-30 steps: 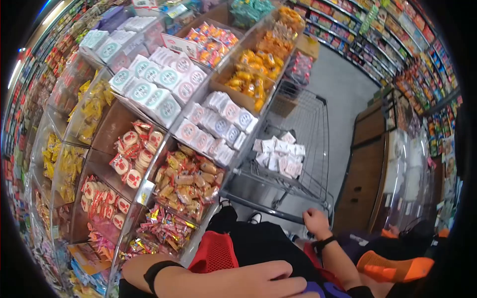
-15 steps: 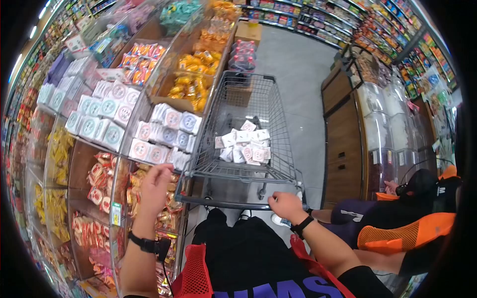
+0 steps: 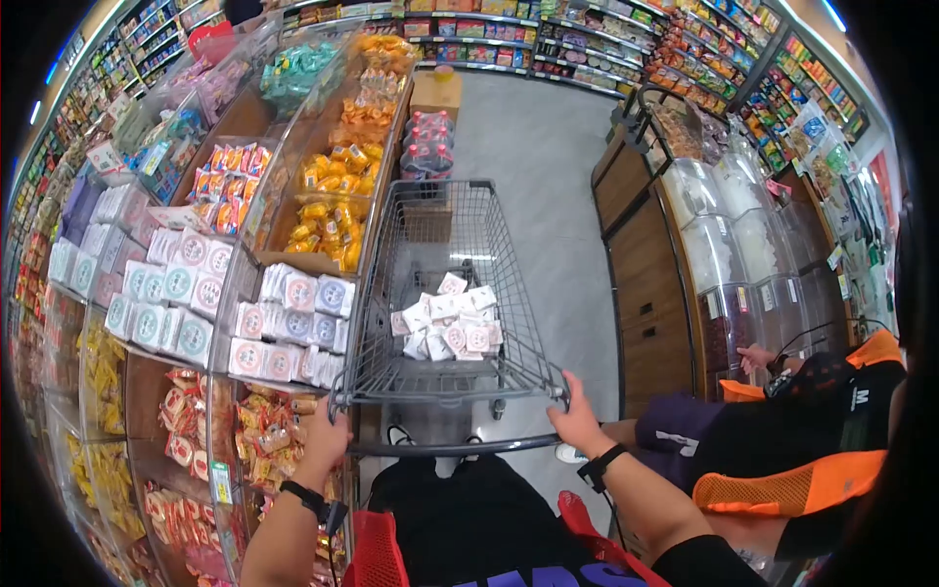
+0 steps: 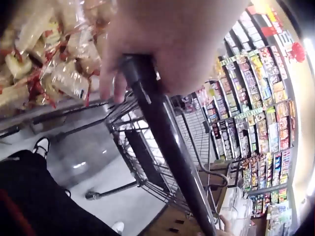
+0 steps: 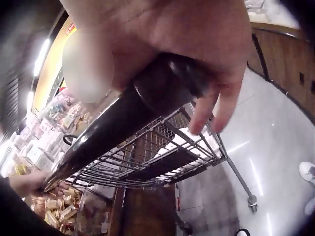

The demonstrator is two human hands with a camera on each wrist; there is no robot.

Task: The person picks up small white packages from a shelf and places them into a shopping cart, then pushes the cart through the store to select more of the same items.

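A grey wire shopping cart [image 3: 529, 323] stands in front of me in the head view. My left hand [image 3: 331, 432] grips the left end of its dark handle [image 3: 450, 449]. At the other end, my right hand [image 3: 577, 419] holds the handle at the corner. Several small white square packets [image 3: 450, 318] lie heaped in the cart. In the left wrist view, the left hand [image 4: 167, 39] covers the bar's end, fingers hanging past it. The right wrist view shows the right palm [image 5: 172, 29] over the handle [image 5: 113, 120], fingers bent down beside it.
Clear bins of wrapped snacks [image 3: 181, 426] and white packets [image 3: 176, 284] line the left side. Bottles [image 3: 427, 147] and a box stand beyond the cart. A wooden counter [image 3: 646, 303] borders the grey aisle [image 3: 548, 196]. Another person in an orange vest [image 3: 797, 484] is close on the right.
My left hand has gone from in front of my body, past the bins, to the handle's left end. My right hand has shifted to the right corner. The view has turned, so the cart appears further left.
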